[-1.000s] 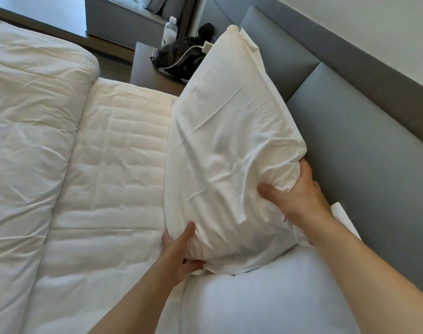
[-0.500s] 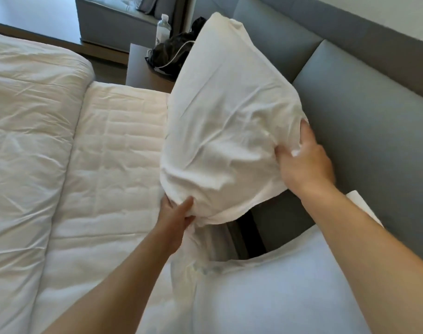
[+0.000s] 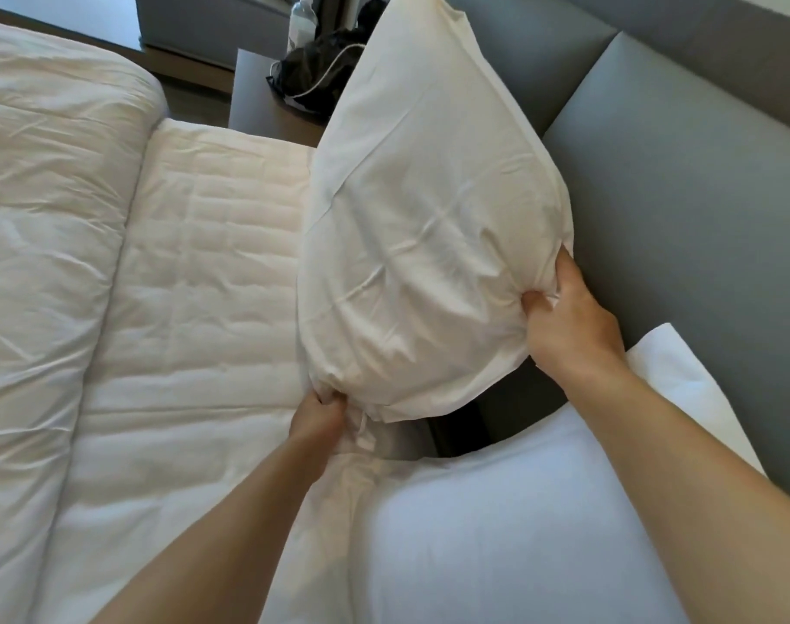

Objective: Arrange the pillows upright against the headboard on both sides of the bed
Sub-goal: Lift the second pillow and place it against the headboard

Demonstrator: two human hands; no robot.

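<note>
Left hand (image 3: 316, 414) and right hand (image 3: 564, 326) each clench a lower corner of the lifted white pillow (image 3: 429, 227); looks soft, light, floppy, so corners seem the best hold

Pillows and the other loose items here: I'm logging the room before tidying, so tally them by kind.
Pillows: 2, the held pillow gripped by the left hand and right hand, and the lying pillow.
Duvet: 1
Water bottle: 1
Black bag: 1
Total: 5
</note>
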